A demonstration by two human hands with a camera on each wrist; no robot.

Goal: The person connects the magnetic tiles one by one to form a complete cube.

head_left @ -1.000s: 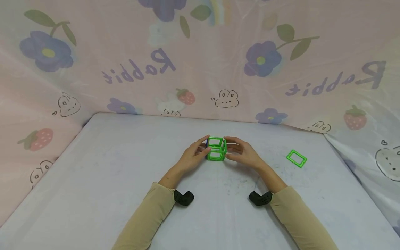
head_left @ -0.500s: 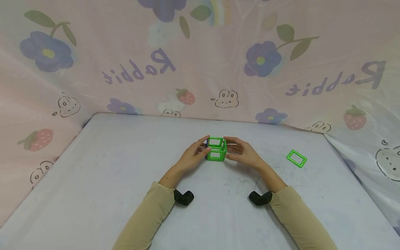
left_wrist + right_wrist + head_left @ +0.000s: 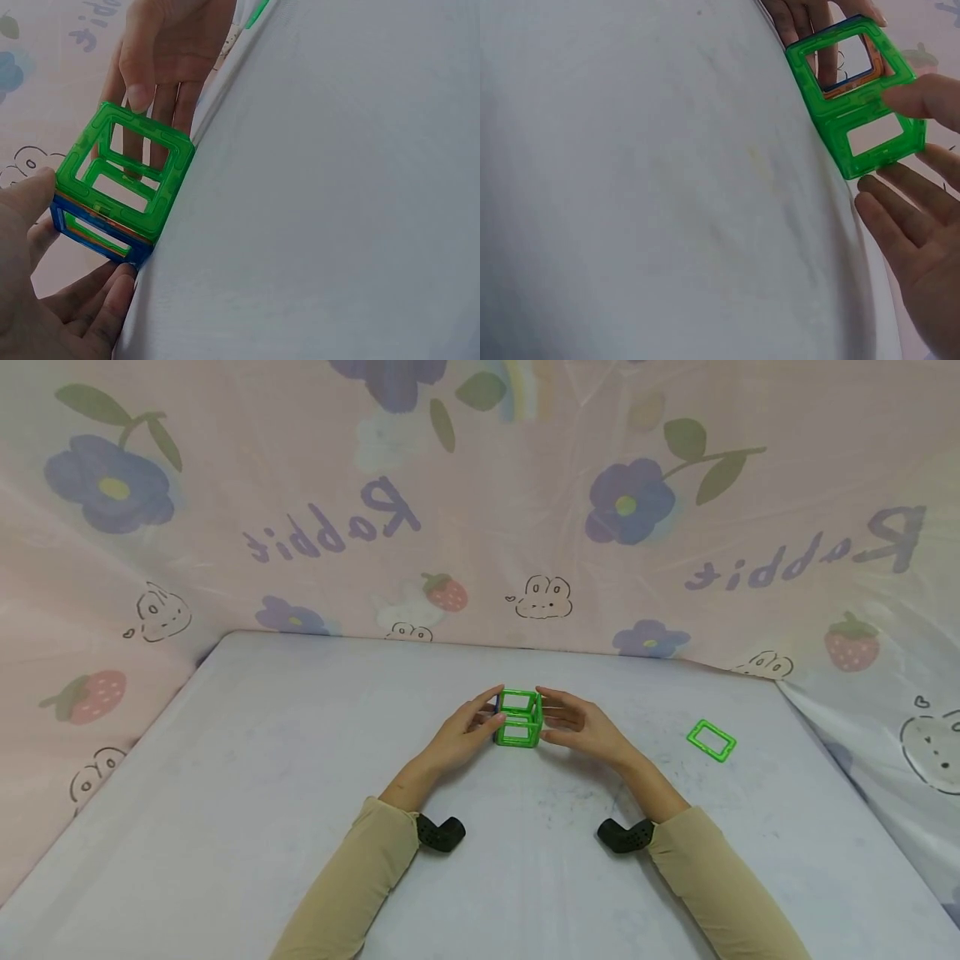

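Observation:
A small box of green magnetic tiles [image 3: 517, 743] stands on the table between both hands. A blue tile with orange trim [image 3: 139, 253] forms its left side. My left hand [image 3: 459, 732] holds that side, thumb on the near edge and index finger at the far top corner. On the opposite side, my right hand [image 3: 588, 724] holds the green side tile, its thumb [image 3: 922, 97] touching the near edge and its other fingers spread behind and below. Through the box's window openings, the inside shows hollow. Parts of the left fingers are hidden behind the box.
A loose green rectangular magnetic tile [image 3: 705, 751] lies flat to the right of the right hand. The white-covered table [image 3: 300, 735] meets a patterned cloth [image 3: 480, 543] at its back and sides. Dark cameras [image 3: 442, 833] sit at both wrists.
The right green side tile, slightly askew before, now sits flush against the box's edges. Both hands have stayed almost in place.

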